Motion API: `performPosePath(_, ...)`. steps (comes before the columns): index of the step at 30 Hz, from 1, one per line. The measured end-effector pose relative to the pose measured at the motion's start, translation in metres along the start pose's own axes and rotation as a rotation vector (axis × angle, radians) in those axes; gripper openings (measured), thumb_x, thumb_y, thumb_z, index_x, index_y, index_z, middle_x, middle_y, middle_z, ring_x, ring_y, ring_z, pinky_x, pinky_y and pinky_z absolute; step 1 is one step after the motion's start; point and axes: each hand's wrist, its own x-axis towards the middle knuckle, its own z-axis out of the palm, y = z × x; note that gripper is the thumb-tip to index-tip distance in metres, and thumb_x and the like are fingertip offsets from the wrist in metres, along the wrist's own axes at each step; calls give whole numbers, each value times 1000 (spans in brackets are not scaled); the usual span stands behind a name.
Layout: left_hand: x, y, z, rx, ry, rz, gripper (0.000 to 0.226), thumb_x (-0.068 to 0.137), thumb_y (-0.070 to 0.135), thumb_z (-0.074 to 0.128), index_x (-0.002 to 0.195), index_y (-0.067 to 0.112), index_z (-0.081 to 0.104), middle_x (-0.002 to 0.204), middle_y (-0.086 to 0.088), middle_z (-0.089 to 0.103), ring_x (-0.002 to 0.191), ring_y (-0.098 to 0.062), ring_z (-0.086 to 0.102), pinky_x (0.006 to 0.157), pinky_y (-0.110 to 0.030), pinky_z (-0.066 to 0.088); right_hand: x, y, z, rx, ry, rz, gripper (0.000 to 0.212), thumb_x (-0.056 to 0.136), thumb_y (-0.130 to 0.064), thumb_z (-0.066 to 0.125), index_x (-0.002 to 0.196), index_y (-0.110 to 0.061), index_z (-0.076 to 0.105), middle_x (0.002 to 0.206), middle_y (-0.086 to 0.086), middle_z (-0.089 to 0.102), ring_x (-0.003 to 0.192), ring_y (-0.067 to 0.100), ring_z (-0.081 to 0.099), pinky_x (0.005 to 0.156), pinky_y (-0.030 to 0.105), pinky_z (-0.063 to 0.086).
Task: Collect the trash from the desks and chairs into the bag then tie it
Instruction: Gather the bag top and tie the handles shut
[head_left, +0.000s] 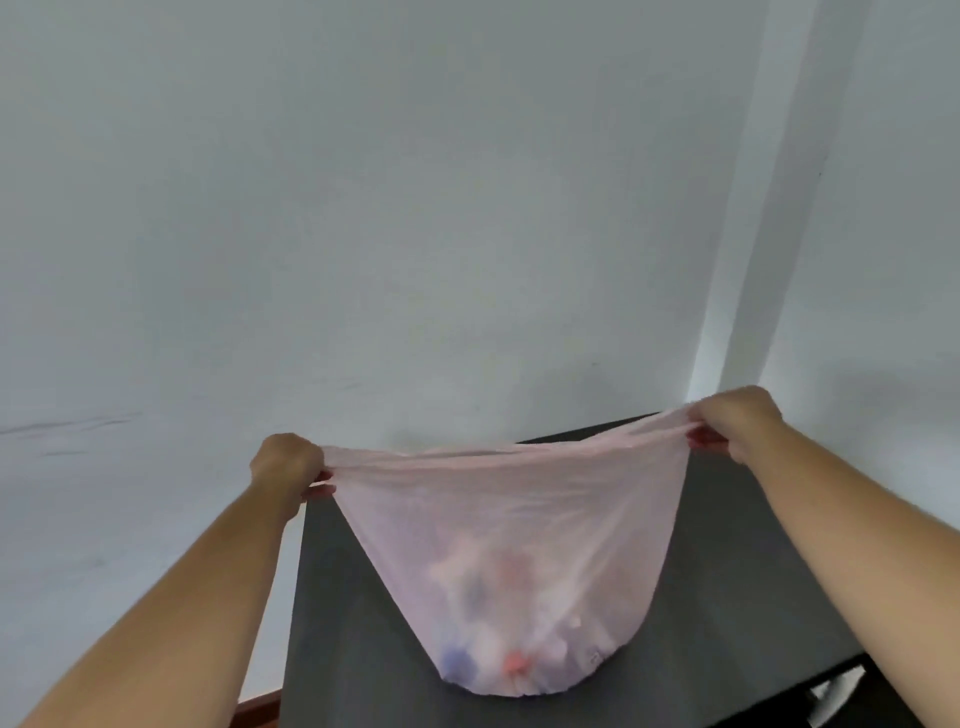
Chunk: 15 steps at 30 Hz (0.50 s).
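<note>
While the left hand (289, 464) and right hand (735, 421) each grip the bag (511, 525) mouth stretched above the surface (727, 571), tying seems underway, so crossing both ends comes next.

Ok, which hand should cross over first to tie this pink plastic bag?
Probably the right hand: it grips its corner of the translucent pink plastic bag higher, above the dark desk; the left hand sits lower, past the desk's edge.

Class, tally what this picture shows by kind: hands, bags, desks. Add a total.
Hands: 2 (left hand, right hand)
Bags: 1 (pink bag, gripped at both ends of its mouth)
Desks: 1 (dark desk)
Total: 4
The trash inside is too blurred to count.
</note>
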Motion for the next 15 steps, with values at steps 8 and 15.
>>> performPosePath(8, 7, 35, -12, 41, -92, 72, 34, 87, -13, 45, 61, 8, 44, 66, -10, 46, 30, -12, 54, 47, -26, 55, 6, -29, -6, -63, 121, -65, 10, 77, 12, 63, 81, 3, 66, 73, 14, 60, 66, 25, 59, 69, 38, 59)
performPosePath(15, -2, 53, -2, -9, -307, -48, 31, 84, -18, 41, 64, 6, 44, 64, -9, 40, 34, -16, 56, 45, -21, 53, -23, -29, 20, -375, 376, -446, 29, 80, -18, 58, 108, -13, 61, 101, 10, 65, 96, 35, 62, 83, 37, 49)
